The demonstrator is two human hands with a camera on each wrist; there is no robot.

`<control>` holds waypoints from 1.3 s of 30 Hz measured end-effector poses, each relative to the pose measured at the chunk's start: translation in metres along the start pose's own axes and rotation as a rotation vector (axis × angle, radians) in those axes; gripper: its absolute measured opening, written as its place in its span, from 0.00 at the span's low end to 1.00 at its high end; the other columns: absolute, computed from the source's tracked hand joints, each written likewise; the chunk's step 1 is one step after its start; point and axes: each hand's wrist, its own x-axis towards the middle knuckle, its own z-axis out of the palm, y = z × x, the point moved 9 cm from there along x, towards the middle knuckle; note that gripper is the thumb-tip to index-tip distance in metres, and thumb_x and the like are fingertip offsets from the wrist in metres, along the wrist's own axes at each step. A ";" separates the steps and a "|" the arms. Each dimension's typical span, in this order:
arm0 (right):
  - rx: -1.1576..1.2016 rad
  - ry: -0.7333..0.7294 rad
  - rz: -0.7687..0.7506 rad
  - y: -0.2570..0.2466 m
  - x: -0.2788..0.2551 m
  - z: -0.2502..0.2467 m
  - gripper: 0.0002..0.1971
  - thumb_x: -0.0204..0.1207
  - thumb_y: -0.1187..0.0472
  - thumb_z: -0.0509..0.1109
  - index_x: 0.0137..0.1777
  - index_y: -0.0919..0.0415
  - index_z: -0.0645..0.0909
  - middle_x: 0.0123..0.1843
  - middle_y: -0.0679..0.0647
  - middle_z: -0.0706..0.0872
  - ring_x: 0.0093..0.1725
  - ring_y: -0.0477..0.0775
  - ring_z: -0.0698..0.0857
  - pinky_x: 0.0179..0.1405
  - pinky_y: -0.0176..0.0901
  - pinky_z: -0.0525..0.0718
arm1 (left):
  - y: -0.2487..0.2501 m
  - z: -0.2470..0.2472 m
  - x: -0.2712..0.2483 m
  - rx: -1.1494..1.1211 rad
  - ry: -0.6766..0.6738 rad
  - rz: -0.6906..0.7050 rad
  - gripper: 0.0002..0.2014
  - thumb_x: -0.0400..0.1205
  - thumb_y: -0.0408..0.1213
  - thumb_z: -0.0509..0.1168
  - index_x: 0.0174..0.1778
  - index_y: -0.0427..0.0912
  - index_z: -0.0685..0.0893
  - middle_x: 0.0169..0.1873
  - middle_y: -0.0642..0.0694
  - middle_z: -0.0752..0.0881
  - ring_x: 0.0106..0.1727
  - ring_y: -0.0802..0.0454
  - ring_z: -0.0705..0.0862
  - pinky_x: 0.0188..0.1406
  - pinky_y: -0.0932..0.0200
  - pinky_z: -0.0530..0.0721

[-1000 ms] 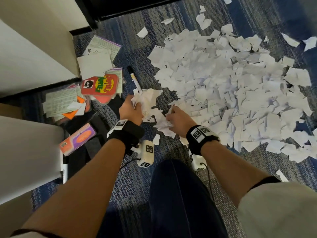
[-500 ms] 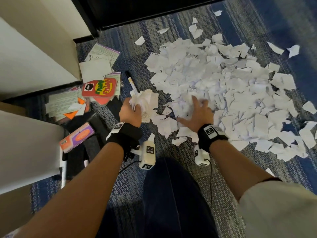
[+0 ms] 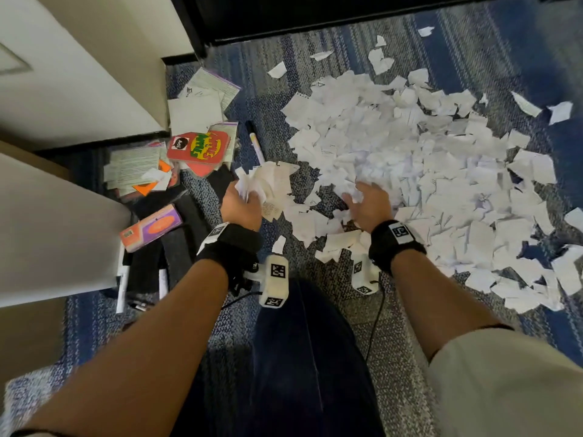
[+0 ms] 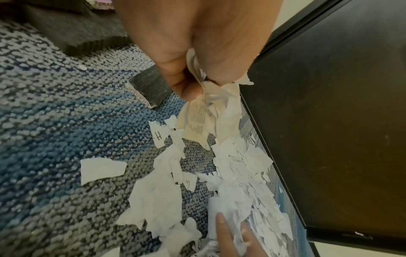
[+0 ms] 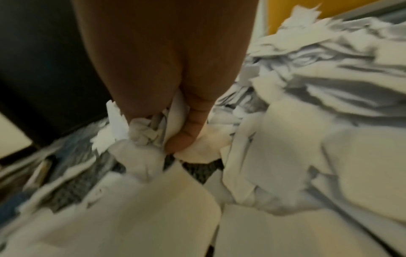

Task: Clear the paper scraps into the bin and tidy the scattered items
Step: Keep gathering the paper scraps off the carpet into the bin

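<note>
A wide heap of torn white paper scraps (image 3: 410,152) covers the blue-grey carpet (image 3: 315,279) ahead and to the right. My left hand (image 3: 244,203) grips a crumpled bunch of scraps (image 3: 268,181) just off the heap's left edge; the left wrist view shows the bunch (image 4: 211,104) hanging from my curled fingers (image 4: 189,83). My right hand (image 3: 366,200) sits on the heap's near edge. In the blurred right wrist view its thumb and fingers (image 5: 186,132) close round crumpled scraps (image 5: 142,132). No bin is in view.
To the left lie a red card pack (image 3: 198,148), an orange and purple box (image 3: 151,227), printed sheets (image 3: 195,111), a marker (image 3: 255,143) and black felt erasers (image 3: 176,247). White furniture (image 3: 63,89) stands at the left, a dark panel (image 3: 315,14) at the back.
My right hand went from beside the left hand out onto the heap, and its fingers have curled into the scraps. The left hand kept its bunch and barely moved.
</note>
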 end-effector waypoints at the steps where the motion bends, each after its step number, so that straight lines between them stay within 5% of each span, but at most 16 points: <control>1: 0.037 0.043 0.029 0.004 -0.005 -0.011 0.25 0.83 0.49 0.67 0.73 0.65 0.79 0.72 0.65 0.81 0.74 0.65 0.76 0.76 0.53 0.71 | -0.001 0.001 -0.003 -0.003 0.004 -0.020 0.18 0.83 0.31 0.62 0.68 0.32 0.78 0.62 0.32 0.84 0.63 0.34 0.81 0.55 0.52 0.77; 5: 0.088 0.106 0.062 0.008 -0.032 -0.048 0.23 0.85 0.52 0.64 0.53 0.76 0.85 0.57 0.70 0.88 0.59 0.66 0.85 0.58 0.42 0.76 | 0.019 -0.001 -0.025 -0.097 0.004 -0.024 0.19 0.83 0.32 0.63 0.70 0.33 0.77 0.64 0.33 0.83 0.65 0.35 0.80 0.58 0.52 0.77; 7: 0.143 0.092 0.138 0.015 -0.040 -0.060 0.24 0.85 0.52 0.64 0.37 0.74 0.80 0.47 0.71 0.88 0.50 0.66 0.86 0.44 0.39 0.70 | 0.034 -0.001 -0.034 -0.170 -0.011 0.010 0.16 0.81 0.32 0.64 0.66 0.33 0.78 0.60 0.33 0.84 0.60 0.33 0.83 0.59 0.46 0.82; 9: 0.261 0.076 0.219 0.017 -0.046 -0.073 0.21 0.84 0.51 0.65 0.34 0.66 0.77 0.37 0.65 0.85 0.47 0.65 0.86 0.45 0.41 0.73 | 0.044 -0.004 -0.038 -0.258 -0.024 0.040 0.15 0.77 0.37 0.64 0.59 0.39 0.79 0.55 0.33 0.86 0.54 0.31 0.85 0.54 0.35 0.85; 11: 0.572 0.085 0.287 0.001 -0.061 -0.092 0.10 0.83 0.53 0.69 0.48 0.61 0.79 0.36 0.56 0.82 0.53 0.64 0.87 0.48 0.48 0.87 | 0.039 -0.006 -0.029 -0.339 -0.012 0.035 0.22 0.70 0.45 0.63 0.58 0.39 0.79 0.54 0.32 0.86 0.53 0.28 0.86 0.51 0.29 0.85; 14: 0.924 0.049 0.327 -0.044 -0.081 -0.119 0.30 0.84 0.60 0.68 0.81 0.67 0.61 0.55 0.62 0.84 0.54 0.60 0.87 0.45 0.44 0.89 | 0.061 -0.035 -0.039 -0.406 -0.006 0.028 0.27 0.72 0.46 0.65 0.63 0.32 0.79 0.54 0.30 0.86 0.51 0.29 0.87 0.52 0.33 0.86; 18: 1.023 0.005 0.156 -0.142 -0.100 -0.162 0.35 0.84 0.61 0.68 0.85 0.67 0.54 0.79 0.64 0.71 0.58 0.57 0.86 0.51 0.44 0.88 | 0.110 -0.130 -0.076 -0.544 0.084 0.087 0.16 0.84 0.32 0.63 0.66 0.30 0.78 0.50 0.36 0.86 0.37 0.45 0.83 0.28 0.61 0.82; 20: 1.050 -0.021 0.057 -0.202 -0.111 -0.172 0.29 0.85 0.64 0.65 0.82 0.66 0.59 0.79 0.69 0.71 0.67 0.66 0.83 0.59 0.48 0.87 | 0.116 -0.183 -0.081 -0.592 0.146 0.121 0.18 0.82 0.37 0.64 0.65 0.31 0.79 0.48 0.36 0.86 0.42 0.41 0.85 0.31 0.59 0.81; 21: 1.074 -0.052 0.013 -0.232 -0.118 -0.170 0.22 0.85 0.64 0.65 0.77 0.64 0.66 0.73 0.69 0.78 0.64 0.65 0.84 0.57 0.47 0.87 | 0.114 -0.208 -0.083 -0.659 0.162 0.130 0.18 0.81 0.37 0.64 0.65 0.31 0.78 0.43 0.37 0.86 0.39 0.42 0.86 0.30 0.57 0.81; 23: 1.143 -0.104 -0.082 -0.293 -0.137 -0.163 0.04 0.86 0.61 0.65 0.57 0.59 0.76 0.51 0.58 0.87 0.48 0.53 0.87 0.47 0.40 0.86 | 0.102 -0.255 -0.087 -0.820 0.176 0.125 0.14 0.83 0.33 0.62 0.63 0.34 0.78 0.33 0.45 0.80 0.25 0.55 0.80 0.22 0.61 0.77; 25: 1.184 -0.156 -0.143 -0.341 -0.151 -0.144 0.04 0.85 0.61 0.65 0.51 0.60 0.80 0.42 0.53 0.88 0.38 0.48 0.85 0.37 0.36 0.85 | 0.081 -0.304 -0.092 -0.906 0.227 0.115 0.10 0.83 0.30 0.60 0.59 0.39 0.79 0.32 0.49 0.78 0.20 0.61 0.75 0.21 0.67 0.75; 29: 1.154 -0.286 -0.196 -0.426 -0.177 -0.084 0.09 0.85 0.60 0.66 0.59 0.64 0.81 0.47 0.55 0.88 0.41 0.49 0.84 0.37 0.35 0.86 | 0.027 -0.387 -0.097 -1.024 0.300 0.097 0.05 0.84 0.28 0.59 0.50 0.42 0.77 0.35 0.47 0.77 0.24 0.58 0.72 0.24 0.67 0.75; 34: 1.110 -0.426 -0.150 -0.515 -0.204 0.001 0.07 0.84 0.61 0.68 0.56 0.64 0.82 0.53 0.58 0.86 0.43 0.51 0.84 0.35 0.36 0.87 | -0.044 -0.448 -0.087 -1.107 0.381 -0.017 0.11 0.84 0.27 0.59 0.61 0.41 0.78 0.39 0.44 0.80 0.25 0.54 0.72 0.22 0.67 0.77; 39: 1.038 -0.498 -0.100 -0.565 -0.212 0.065 0.16 0.84 0.71 0.63 0.71 0.66 0.77 0.55 0.60 0.82 0.44 0.53 0.83 0.44 0.40 0.87 | -0.098 -0.463 -0.070 -1.052 0.422 -0.138 0.15 0.82 0.28 0.61 0.64 0.34 0.81 0.44 0.42 0.85 0.29 0.47 0.79 0.30 0.60 0.83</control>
